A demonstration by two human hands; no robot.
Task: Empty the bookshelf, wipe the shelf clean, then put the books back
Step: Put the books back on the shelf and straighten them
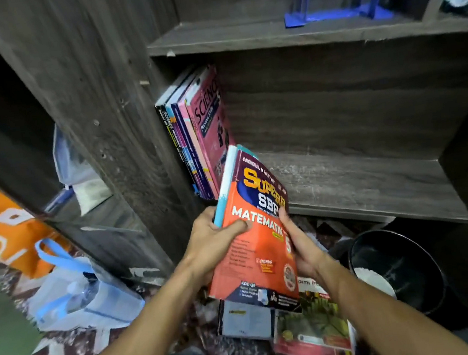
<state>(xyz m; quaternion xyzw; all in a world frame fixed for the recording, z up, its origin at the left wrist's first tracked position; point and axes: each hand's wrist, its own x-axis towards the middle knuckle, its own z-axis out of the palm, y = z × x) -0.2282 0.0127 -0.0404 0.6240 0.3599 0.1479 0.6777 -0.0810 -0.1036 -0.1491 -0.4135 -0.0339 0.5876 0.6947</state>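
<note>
Bookshelf [357,181]: dark wood.
Standing books [194,141]: leaned against the lower compartment's left wall.
Maths book [257,250]: held tilted at the shelf's front edge, possibly with a thinner book behind.
Left hand [210,237]: wrapped round its left edge.
Right hand [300,245]: clasped on its right edge.

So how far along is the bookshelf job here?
Apparently putting back. Done: pink and blue science books stand at the left of the dark wooden shelf, its board otherwise bare. In hand: the left hand and right hand grip an orange Matematik workbook with another behind it. Left: a grey book and a green-and-pink book on the floor.
</note>
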